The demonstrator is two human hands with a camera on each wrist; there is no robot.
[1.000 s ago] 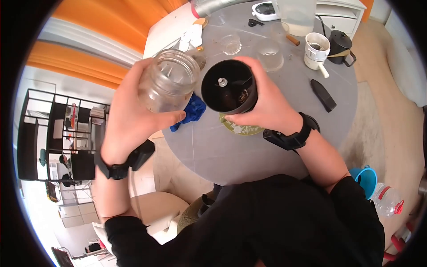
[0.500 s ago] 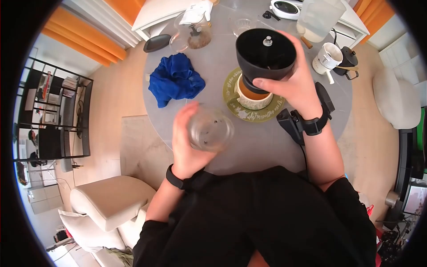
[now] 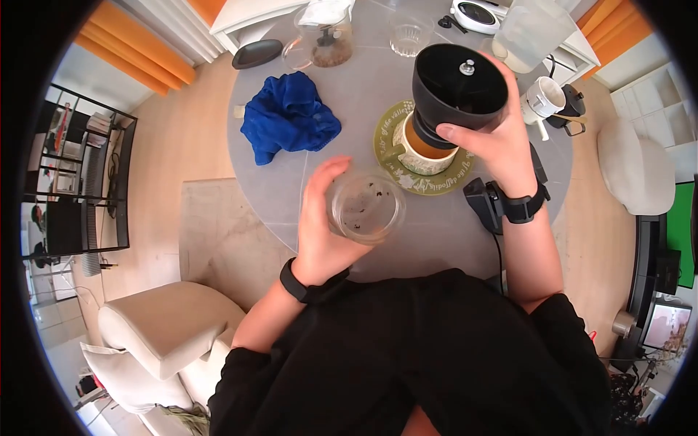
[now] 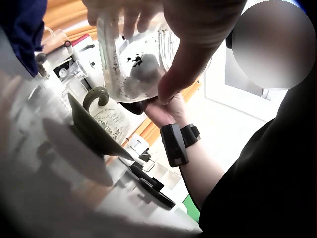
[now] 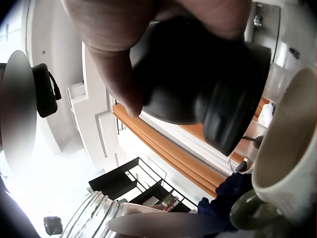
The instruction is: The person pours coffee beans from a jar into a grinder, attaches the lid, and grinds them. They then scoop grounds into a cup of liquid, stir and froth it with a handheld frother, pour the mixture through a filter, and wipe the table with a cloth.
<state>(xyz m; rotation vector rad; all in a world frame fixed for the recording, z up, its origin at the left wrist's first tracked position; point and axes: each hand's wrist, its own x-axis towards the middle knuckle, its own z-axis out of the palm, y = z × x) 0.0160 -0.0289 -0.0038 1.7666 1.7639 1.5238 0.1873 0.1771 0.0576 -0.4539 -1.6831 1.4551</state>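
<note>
Left hand (image 3: 320,232): fingers wrapped around glass jar (image 3: 365,207), held above tabletop (image 3: 349,109).
Right hand (image 3: 502,149): fingers gripping black grinder (image 3: 458,91) over cup (image 3: 422,149), just below.

A round grey surface (image 3: 342,182) carries a crumpled blue cloth (image 3: 289,116) at its left side, with a dark oval dish (image 3: 258,53) near the far edge. Beside that dish stands a glass carafe (image 3: 326,45) holding something brown, and a small clear tumbler (image 3: 409,35) sits just to its right. Farther right lie a white kitchen scale (image 3: 476,14) and a translucent plastic jug (image 3: 531,33). A white mug (image 3: 542,98) stands near a small black kettle (image 3: 572,102). A black metal shelf (image 3: 76,182) stands on the wooden floor, a beige sofa (image 3: 171,341) below it.
</note>
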